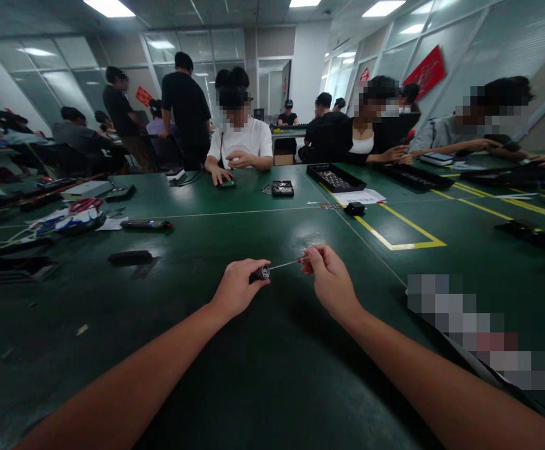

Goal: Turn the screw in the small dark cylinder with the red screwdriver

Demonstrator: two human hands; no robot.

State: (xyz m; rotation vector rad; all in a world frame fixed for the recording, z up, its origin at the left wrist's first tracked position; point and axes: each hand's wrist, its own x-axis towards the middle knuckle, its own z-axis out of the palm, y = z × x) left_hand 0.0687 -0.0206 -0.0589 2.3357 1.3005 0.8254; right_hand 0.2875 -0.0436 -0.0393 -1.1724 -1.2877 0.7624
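Observation:
My left hand point(240, 286) is closed around a small dark cylinder point(260, 273). Its round, silvery end faces to the right, and inner detail there is too small to make out. From that end a thin metallic rod point(284, 265) runs to my right hand point(327, 272), whose thumb and fingers pinch its far end. Whether the rod's left tip touches the cylinder I cannot tell. Both hands are held over the middle of the green table point(263, 375).
A black bar point(130, 257) and a dark pen-like tool point(146, 225) lie to the left, before a heap of cables point(73, 215). Ahead are a small box point(282, 187), a black tray point(335, 179) and a black block point(355, 209). Several people sit across the table.

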